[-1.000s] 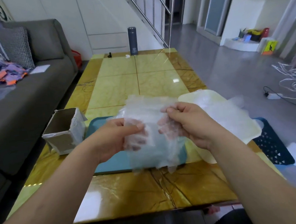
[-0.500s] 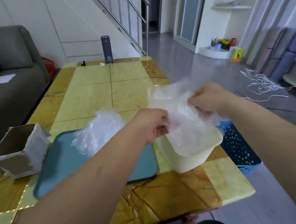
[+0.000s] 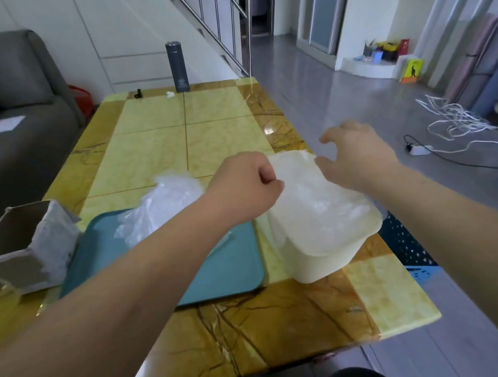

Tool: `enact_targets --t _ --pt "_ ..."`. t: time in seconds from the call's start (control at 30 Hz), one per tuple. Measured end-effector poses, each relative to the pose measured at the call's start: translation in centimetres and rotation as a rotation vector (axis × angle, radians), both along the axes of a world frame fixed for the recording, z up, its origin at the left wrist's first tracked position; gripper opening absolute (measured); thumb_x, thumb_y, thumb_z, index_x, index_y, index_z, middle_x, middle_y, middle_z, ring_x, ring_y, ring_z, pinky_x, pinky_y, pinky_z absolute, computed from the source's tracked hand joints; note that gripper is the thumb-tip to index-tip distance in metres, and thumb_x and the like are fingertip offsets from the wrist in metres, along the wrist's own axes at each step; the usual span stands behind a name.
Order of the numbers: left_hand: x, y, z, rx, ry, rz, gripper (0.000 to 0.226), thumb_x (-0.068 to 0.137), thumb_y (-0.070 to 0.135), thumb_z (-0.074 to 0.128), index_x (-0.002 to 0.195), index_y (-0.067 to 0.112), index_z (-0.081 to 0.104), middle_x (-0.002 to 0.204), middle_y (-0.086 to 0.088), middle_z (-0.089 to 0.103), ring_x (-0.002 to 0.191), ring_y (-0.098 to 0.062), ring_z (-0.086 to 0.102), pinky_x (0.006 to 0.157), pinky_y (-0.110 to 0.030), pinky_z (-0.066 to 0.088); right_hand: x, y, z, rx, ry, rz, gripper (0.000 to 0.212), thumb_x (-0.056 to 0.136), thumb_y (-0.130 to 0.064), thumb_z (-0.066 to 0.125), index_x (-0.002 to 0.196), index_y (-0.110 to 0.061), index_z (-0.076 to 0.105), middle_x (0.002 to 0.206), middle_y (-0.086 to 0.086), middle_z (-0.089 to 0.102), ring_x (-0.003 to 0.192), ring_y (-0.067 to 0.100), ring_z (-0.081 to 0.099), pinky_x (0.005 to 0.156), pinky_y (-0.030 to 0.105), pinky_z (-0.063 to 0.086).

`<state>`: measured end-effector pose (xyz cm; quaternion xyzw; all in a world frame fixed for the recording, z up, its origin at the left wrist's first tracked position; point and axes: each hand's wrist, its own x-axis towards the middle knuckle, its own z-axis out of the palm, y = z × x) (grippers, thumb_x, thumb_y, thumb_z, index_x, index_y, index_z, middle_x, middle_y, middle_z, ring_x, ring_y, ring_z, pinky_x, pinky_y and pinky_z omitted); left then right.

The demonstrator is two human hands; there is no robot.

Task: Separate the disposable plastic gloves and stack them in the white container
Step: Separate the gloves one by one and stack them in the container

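- Table (image 3: 153,155), far half: bare from the glove pile (image 3: 167,205) to the dark flask (image 3: 177,67) at the far edge; open passage.
- Near strip in front of the teal tray (image 3: 234,268) and white container (image 3: 324,260): bare.
- Left side: open cardboard box (image 3: 29,258) just beside the tray blocks a low approach.
- Container mouth: left grip (image 3: 247,185) over its left rim, right grip (image 3: 357,153) over its far rim; the gap between them is open from above.
- Right side: blue basket (image 3: 408,243) below the table edge.

Yellow table (image 3: 153,155), tray (image 3: 228,266), white container (image 3: 325,263), box (image 3: 20,256)
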<state>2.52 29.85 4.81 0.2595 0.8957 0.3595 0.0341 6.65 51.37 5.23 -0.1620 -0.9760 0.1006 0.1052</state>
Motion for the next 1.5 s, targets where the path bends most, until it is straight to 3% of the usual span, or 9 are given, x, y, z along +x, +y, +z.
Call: enact_targets --t 0.1,0.23,0.4,0.6,0.77,0.97,1.1,1.4,1.5 --pt "0.6 2.3 -0.5 -0.256 0.079 -0.163 0.018 0.09 0.034 0.071 0.086 0.016 0.074 0.092 0.004 0.066 0.087 -0.017 0.064 0.079 -0.032 0.055 0.8 -1.0 0.3 -0.052 -0.138 0.152 0.03 0.101 -0.034 0.057 0.127 -0.025 0.07 0.136 -0.002 0.065 0.12 0.023 0.06 0.098 0.035 0.048" --pt "1.3 5.6 -1.1 -0.506 0.026 -0.187 0.03 0.094 0.025 0.064 0.069 0.014 0.05 0.068 -0.001 0.049 0.062 -0.017 0.051 0.051 -0.031 0.039 1.2 -2.1 -0.9 -0.105 -0.421 0.133 0.04 0.104 -0.034 0.055 0.144 -0.028 0.059 0.142 0.0 0.059 0.121 0.024 0.06 0.086 0.028 0.041" --pt "1.6 8.3 -0.1 -0.707 -0.025 -0.333 0.033 0.102 0.025 0.06 0.132 0.013 0.064 0.115 -0.005 0.065 0.103 -0.024 0.06 0.079 -0.029 0.045 0.1 -1.8 -2.3 -0.309 -0.436 0.153 0.048 0.099 -0.006 0.059 0.143 -0.023 0.058 0.127 0.006 0.068 0.097 0.023 0.059 0.077 0.034 0.049" --pt "1.1 8.5 -0.6 -0.829 -0.073 -0.438 0.048 0.103 0.038 0.062 0.143 0.013 0.057 0.136 -0.008 0.062 0.117 -0.026 0.06 0.084 -0.03 0.041 -0.1 -1.6 -4.0 -0.672 -0.404 -0.009 0.054 0.093 0.009 0.04 0.127 -0.024 0.067 0.114 0.011 0.069 0.095 0.029 0.068 0.074 0.041 0.062" --pt "0.5 6.4 -0.9 -0.723 0.15 -0.367 0.03 0.098 0.033 0.065 0.076 0.014 0.055 0.082 0.0 0.057 0.087 -0.025 0.06 0.068 -0.033 0.046 0.2 -1.3 -3.4 -0.584 -0.33 -0.019 0.057 0.095 0.004 0.044 0.143 -0.024 0.059 0.14 0.001 0.056 0.109 0.021 0.06 0.075 0.031 0.053" --pt "0.4 -3.2 -0.9 0.044 0.262 -0.189 0.014 0.095 0.01 0.066 0.101 0.012 0.079 0.121 -0.003 0.071 0.118 -0.019 0.063 0.096 -0.034 0.051 -0.4 -4.2 -0.4 -0.131 -0.283 -0.007 0.046 0.093 -0.008 0.052 0.137 -0.021 0.064 0.141 0.001 0.06 0.124 0.027 0.06 0.098 0.037 0.052" --pt "0.1 -10.7 -4.5 -0.159 0.15 -0.003 0.014 0.098 0.021 0.066 0.105 0.02 0.078 0.143 0.002 0.061 0.132 -0.013 0.056 0.095 -0.019 0.038 -0.7 -9.8 1.2 -0.118 -0.099 0.057 0.047 0.088 -0.007 0.052 0.127 -0.026 0.068 0.127 -0.003 0.067 0.112 0.026 0.064 0.087 0.036 0.054" --pt "-0.3 -17.9 -13.2 -0.499 -0.049 -0.062 0.05 0.098 0.039 0.064 0.146 0.035 0.054 0.175 -0.003 0.0 0.161 -0.03 -0.006 0.13 -0.045 0.009 -1.0 -22.2 -7.6 -0.782 -0.031 0.163 0.055 0.093 0.001 0.046 0.142 -0.021 0.056 0.125 0.001 0.062 0.083 0.003 0.058 0.062 0.007 0.043" --pt "-0.8 -17.9 -14.5 -0.5 0.007 -0.089 0.05 0.098 0.045 0.059 0.146 0.034 0.052 0.175 0.002 0.006 0.161 -0.028 -0.001 0.13 -0.045 0.011 -1.8 -22.3 -10.8 -0.775 -0.054 0.075 0.055 0.095 0.001 0.049 0.147 -0.017 0.052 0.14 0.003 0.056 0.109 0.012 0.056 0.065 0.003 0.039"
